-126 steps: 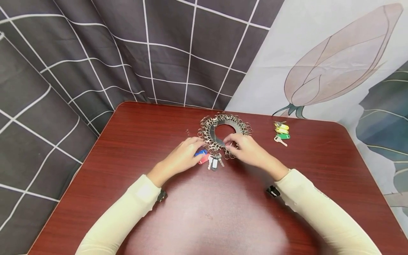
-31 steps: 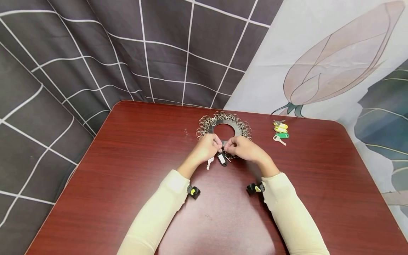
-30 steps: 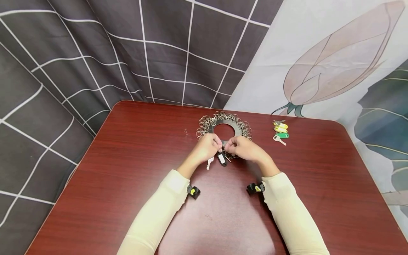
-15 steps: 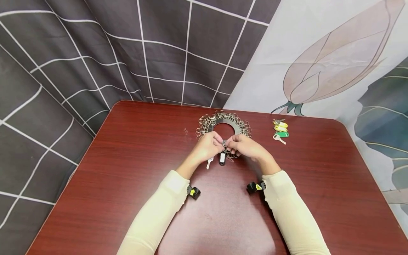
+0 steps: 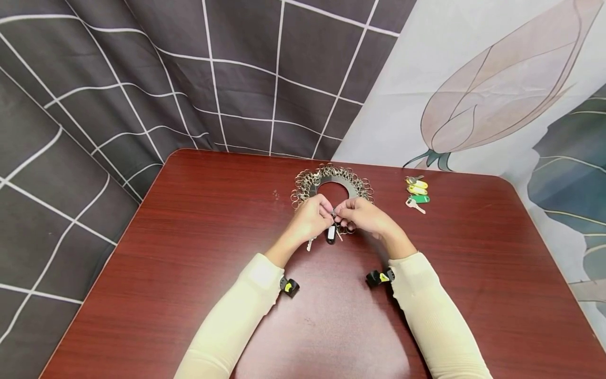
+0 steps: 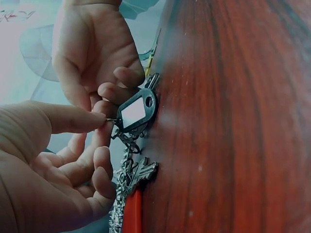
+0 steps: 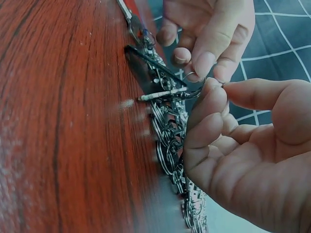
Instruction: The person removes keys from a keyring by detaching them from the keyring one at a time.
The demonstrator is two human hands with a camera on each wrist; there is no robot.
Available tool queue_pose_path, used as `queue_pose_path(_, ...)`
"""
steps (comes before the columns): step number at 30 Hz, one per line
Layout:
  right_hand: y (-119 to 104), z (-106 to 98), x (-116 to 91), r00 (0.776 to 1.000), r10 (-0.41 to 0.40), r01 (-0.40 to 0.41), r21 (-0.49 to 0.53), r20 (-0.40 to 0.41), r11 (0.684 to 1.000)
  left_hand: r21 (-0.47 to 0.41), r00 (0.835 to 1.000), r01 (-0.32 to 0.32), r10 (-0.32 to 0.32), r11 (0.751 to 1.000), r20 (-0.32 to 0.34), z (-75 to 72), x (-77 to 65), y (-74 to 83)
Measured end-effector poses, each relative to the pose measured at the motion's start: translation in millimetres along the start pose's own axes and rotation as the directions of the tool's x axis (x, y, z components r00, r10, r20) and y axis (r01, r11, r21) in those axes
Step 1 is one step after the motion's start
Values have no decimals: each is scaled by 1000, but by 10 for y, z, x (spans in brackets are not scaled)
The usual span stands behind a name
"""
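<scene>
At near edge of ring plate (image 5: 352, 189), blk tag (image 5: 331, 235) was held via wire ring (image 6: 112, 120) pinched by L hand (image 5: 307, 218); clip (image 7: 194, 93) was apparently pinched by R hand (image 5: 366, 217). Hooking-up was prob. underway; steady alignment was needed next, presumably.

a reddish-brown wood-grain counter (image 5: 473, 252) with rounded far corners stands before a folded dark grey curtain (image 5: 246, 79) gridded in white. to the right, a white hanging (image 5: 393, 121) bears a printed pinkish bud (image 5: 497, 89). soft glare (image 5: 326, 337) brightens the near surface.
</scene>
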State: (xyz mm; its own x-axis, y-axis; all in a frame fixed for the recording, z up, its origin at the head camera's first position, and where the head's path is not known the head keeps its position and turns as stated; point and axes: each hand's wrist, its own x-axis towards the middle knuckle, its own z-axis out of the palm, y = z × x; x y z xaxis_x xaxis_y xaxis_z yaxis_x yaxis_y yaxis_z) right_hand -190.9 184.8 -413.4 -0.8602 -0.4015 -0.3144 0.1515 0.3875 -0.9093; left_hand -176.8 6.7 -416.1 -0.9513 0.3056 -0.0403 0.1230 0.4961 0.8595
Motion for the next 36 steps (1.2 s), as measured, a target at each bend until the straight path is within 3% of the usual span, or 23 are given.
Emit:
queue_pose_path(3, -6, 6, -3, 1000, -15, 15, -7, -6, 1000, -16, 1000, 1, 0, 1000, 2, 1, 6, -2)
queue_pose_path(12, -16, -3, -21, 993, -120, 116, -131, -19, 985, -177, 1000, 0, 1, 984, 5, 6, 57, -55)
queue_pose_path(18, -123, 37, -75, 976, -215, 201, -273, -22, 941, -247, 999, -47, 46, 968, -10, -1, 65, -59)
queue_pose_path(22, -81, 53, -37, 967, -250, 218, -361, -44, 907, -192, 998, -52, 44, 980, -45, -7, 62, -52)
queue_pose_path(28, -71, 59, -33, 955, -286, 215, -478, -80, 852, -20, 992, -45, 42, 999, -115, -20, 52, -63)
queue_pose_path(32, -72, 66, -34, 930, -348, 219, -586, -118, 781, 46, 987, -74, 80, 996, -140, -27, 44, -70)
queue_pose_path(36, -74, 73, -27, 884, -449, 252, -674, -133, 695, 77, 981, -99, 110, 992, -157, -34, 42, -72)
